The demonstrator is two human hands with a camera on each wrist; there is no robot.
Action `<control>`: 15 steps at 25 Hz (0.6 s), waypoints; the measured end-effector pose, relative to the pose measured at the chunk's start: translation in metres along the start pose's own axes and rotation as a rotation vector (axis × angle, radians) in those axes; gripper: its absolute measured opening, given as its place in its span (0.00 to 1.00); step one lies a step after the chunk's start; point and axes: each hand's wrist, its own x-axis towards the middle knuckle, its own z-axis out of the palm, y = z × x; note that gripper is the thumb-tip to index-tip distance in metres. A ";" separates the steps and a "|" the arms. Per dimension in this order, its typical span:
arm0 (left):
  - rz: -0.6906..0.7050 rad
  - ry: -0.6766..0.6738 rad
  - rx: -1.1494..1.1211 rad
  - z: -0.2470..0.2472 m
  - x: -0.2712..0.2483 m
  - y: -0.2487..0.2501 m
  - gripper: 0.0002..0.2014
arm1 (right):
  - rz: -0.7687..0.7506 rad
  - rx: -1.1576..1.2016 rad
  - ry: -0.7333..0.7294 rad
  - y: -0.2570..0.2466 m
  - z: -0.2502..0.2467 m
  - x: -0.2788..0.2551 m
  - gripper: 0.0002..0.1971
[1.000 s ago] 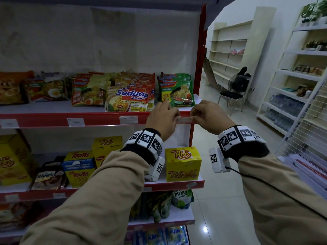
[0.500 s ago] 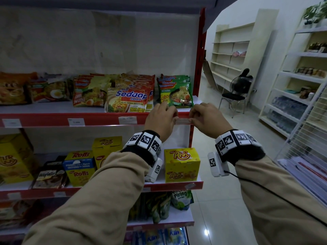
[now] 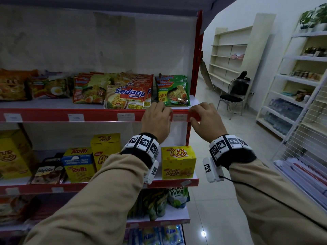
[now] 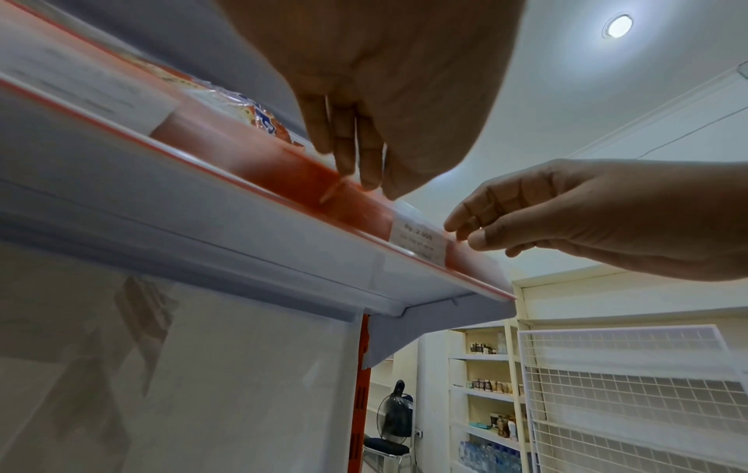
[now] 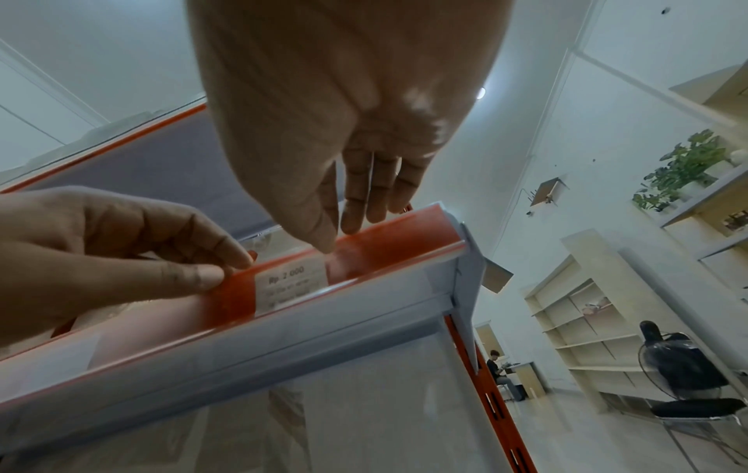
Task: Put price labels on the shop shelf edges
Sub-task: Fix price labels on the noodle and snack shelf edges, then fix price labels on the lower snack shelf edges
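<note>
Right wrist view showed both hands (image 5: 101, 252) (image 5: 323, 134) pressing relaxed fingertips beside the price label (image 5: 292, 285) in the shelf edge (image 5: 396, 243); uneven pressure could skew it.

Both arms wear loose tan sleeves (image 3: 92, 200) ending in dark knitted cuffs (image 3: 139, 157). Each wrist carries a band of white blocks (image 3: 143, 143) printed with black-and-white square markers — the left one above a white camera housing (image 3: 152, 171). From the right wrist's housing (image 3: 210, 169) a thin black cable (image 3: 265, 195) trails back along the sleeve — both hands are bare.
</note>
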 end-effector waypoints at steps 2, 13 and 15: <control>0.017 -0.020 0.022 -0.003 0.000 -0.001 0.11 | 0.022 -0.016 -0.021 -0.002 -0.002 -0.001 0.15; 0.129 -0.212 0.124 -0.016 -0.017 -0.016 0.20 | 0.161 -0.078 -0.066 -0.026 0.003 -0.012 0.24; 0.124 -0.223 0.114 -0.013 -0.023 -0.017 0.22 | 0.174 -0.068 -0.065 -0.029 0.006 -0.018 0.23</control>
